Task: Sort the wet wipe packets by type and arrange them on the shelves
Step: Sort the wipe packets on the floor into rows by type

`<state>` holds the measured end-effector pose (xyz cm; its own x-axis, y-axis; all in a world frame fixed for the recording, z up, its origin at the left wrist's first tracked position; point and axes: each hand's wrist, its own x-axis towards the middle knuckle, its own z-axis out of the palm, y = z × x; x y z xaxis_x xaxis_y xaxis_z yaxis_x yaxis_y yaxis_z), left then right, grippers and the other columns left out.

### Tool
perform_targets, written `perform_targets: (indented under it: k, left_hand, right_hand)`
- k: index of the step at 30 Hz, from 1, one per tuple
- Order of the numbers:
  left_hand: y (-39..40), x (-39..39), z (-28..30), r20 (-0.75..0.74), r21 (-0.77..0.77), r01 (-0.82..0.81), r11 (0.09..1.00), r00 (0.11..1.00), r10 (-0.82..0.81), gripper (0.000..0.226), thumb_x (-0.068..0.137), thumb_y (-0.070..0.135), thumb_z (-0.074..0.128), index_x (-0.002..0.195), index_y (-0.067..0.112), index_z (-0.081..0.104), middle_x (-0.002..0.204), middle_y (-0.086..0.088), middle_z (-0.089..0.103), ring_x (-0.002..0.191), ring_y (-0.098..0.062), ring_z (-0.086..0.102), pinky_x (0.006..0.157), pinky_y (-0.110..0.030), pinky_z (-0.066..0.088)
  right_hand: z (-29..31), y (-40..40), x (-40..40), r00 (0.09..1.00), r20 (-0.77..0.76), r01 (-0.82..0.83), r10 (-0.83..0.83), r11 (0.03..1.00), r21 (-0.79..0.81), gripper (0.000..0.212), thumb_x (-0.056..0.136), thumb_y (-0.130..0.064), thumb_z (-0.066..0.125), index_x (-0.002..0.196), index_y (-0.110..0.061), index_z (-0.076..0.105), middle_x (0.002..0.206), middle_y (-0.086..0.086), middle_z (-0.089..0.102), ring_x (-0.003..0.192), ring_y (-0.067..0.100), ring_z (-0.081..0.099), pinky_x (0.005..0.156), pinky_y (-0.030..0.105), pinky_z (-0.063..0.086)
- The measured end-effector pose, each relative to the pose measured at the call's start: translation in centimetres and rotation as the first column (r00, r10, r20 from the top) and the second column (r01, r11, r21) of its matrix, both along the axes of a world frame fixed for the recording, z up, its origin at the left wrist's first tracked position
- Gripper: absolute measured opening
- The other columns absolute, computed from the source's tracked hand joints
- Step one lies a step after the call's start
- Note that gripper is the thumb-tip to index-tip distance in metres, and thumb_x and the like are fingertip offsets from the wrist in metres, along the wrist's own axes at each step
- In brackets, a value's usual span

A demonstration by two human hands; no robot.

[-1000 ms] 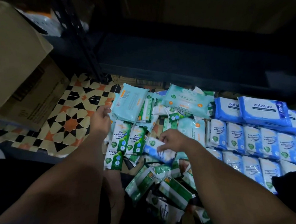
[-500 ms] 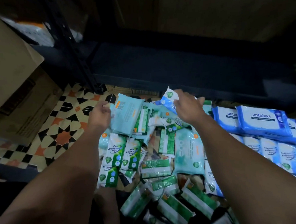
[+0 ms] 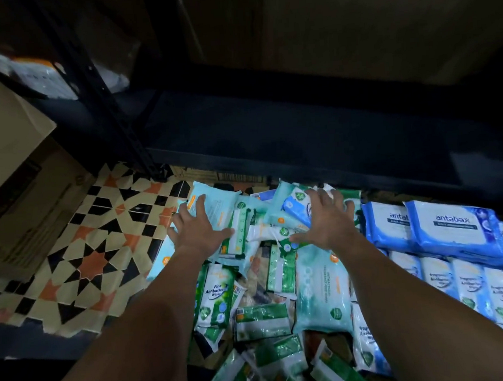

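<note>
We see left hand (image 3: 198, 229) flat, fingers spread, pressing a pale teal packet (image 3: 213, 206) | right hand (image 3: 330, 222) fingers splayed over the wet wipe packets (image 3: 267, 277) heaped on tiled floor (image 3: 80, 259) | blue packets (image 3: 450, 228) stacked right, below dark shelf (image 3: 299, 128)

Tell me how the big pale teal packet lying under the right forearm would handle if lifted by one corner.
The pale teal packet looks like a soft, creased pouch, so it would probably sag. Its glossy film may be slippery. It is flat, so unlikely to roll.
</note>
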<state>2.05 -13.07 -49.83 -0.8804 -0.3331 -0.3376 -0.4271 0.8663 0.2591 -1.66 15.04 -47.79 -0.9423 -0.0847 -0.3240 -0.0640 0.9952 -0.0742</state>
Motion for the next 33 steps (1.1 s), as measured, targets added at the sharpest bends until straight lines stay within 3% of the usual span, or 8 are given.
perform_targets:
  k: [3, 8, 15, 18, 22, 27, 31, 33]
  left_hand:
    - [0.2, 0.0, 0.2, -0.035, 0.006, -0.018, 1.0, 0.999, 0.018, 0.106, 0.075, 0.067, 0.072, 0.154, 0.039, 0.009, 0.16, -0.016, 0.012, 0.146, -0.038, 0.015, 0.114, -0.059, 0.019]
    - [0.6, 1.0, 0.8, -0.139, 0.06, -0.052, 0.997, 0.988, 0.06, 0.102, 0.066, 0.057, 0.081, 0.148, 0.04, 0.024, 0.15, -0.017, 0.027, 0.138, -0.038, 0.025, 0.106, -0.058, 0.029]
    - [4.5, 5.9, 2.2, -0.261, -0.011, 0.097, 0.995, 0.961, -0.096, 0.113, 0.056, 0.074, 0.072, 0.151, 0.041, 0.02, 0.14, -0.012, 0.031, 0.125, -0.032, 0.037, 0.102, -0.047, 0.038]
    - [6.7, 8.3, 2.1, -0.252, -0.071, 0.151, 0.986, 0.954, -0.164, 0.117, 0.057, 0.079, 0.066, 0.155, 0.039, 0.016, 0.139, -0.014, 0.032, 0.124, -0.033, 0.037, 0.101, -0.045, 0.039]
    - [8.3, 11.9, 1.2, -0.137, -0.093, 0.084, 0.992, 0.986, -0.096, 0.122, 0.063, 0.085, 0.062, 0.157, 0.036, 0.002, 0.147, -0.017, 0.023, 0.132, -0.034, 0.031, 0.107, -0.044, 0.035]
    - [8.9, 14.9, 0.2, -0.061, -0.173, 0.153, 0.973, 0.984, -0.166, 0.119, 0.07, 0.08, 0.06, 0.157, 0.038, -0.009, 0.157, -0.017, 0.013, 0.14, -0.034, 0.024, 0.112, -0.044, 0.03]
    - [8.6, 14.6, 0.2, -0.122, -0.15, 0.135, 0.979, 0.981, -0.154, 0.103, 0.076, 0.084, 0.044, 0.159, 0.037, 0.005, 0.156, -0.014, 0.02, 0.139, -0.033, 0.028, 0.109, -0.045, 0.031]
    - [8.2, 14.1, 0.4, -0.206, -0.113, 0.108, 0.988, 0.97, -0.13, 0.09, 0.08, 0.077, 0.034, 0.158, 0.034, 0.021, 0.153, -0.015, 0.029, 0.135, -0.033, 0.033, 0.104, -0.046, 0.035]
  right_hand:
    - [-0.1, 0.2, -0.7, 1.0, 0.012, -0.017, 0.017, 1.0, -0.017, 0.119, 0.065, -0.077, 0.074, 0.156, -0.026, 0.015, 0.159, 0.005, 0.029, 0.144, 0.031, 0.027, 0.114, 0.06, 0.022]
    - [0.7, -0.1, 0.6, 0.999, -0.022, -0.04, 0.041, 0.998, 0.053, 0.108, 0.073, -0.078, 0.067, 0.151, -0.023, 0.016, 0.143, 0.017, 0.042, 0.13, 0.038, 0.037, 0.106, 0.056, 0.03]
    - [1.5, 0.0, 6.1, 0.999, -0.017, -0.029, 0.03, 0.998, 0.049, 0.109, 0.073, -0.084, 0.058, 0.151, -0.022, 0.014, 0.145, 0.019, 0.038, 0.134, 0.038, 0.035, 0.11, 0.059, 0.028]
    - [1.6, -0.5, 9.3, 1.0, -0.016, -0.018, 0.019, 0.998, 0.055, 0.104, 0.076, -0.081, 0.059, 0.148, -0.023, 0.013, 0.143, 0.02, 0.039, 0.133, 0.038, 0.036, 0.11, 0.058, 0.028]
    - [0.7, -1.1, 14.1, 0.999, 0.021, 0.027, -0.029, 0.997, 0.077, 0.101, 0.08, -0.078, 0.057, 0.151, -0.021, 0.014, 0.146, 0.023, 0.035, 0.135, 0.04, 0.033, 0.111, 0.056, 0.025]
    - [-0.8, -1.8, 17.6, 0.997, 0.059, 0.039, -0.046, 0.992, 0.12, 0.106, 0.074, -0.083, 0.058, 0.15, -0.023, 0.015, 0.142, 0.021, 0.032, 0.133, 0.04, 0.03, 0.112, 0.055, 0.022]
    - [-0.5, -1.2, 17.6, 0.998, 0.049, 0.043, -0.049, 0.992, 0.118, 0.105, 0.072, -0.091, 0.043, 0.149, -0.022, 0.022, 0.139, 0.018, 0.039, 0.128, 0.038, 0.037, 0.108, 0.052, 0.028]
    - [-0.5, -1.0, 17.5, 0.998, -0.028, 0.06, -0.058, 0.996, 0.073, 0.099, 0.075, -0.091, 0.028, 0.14, -0.017, 0.043, 0.125, 0.018, 0.053, 0.114, 0.037, 0.049, 0.096, 0.052, 0.04]
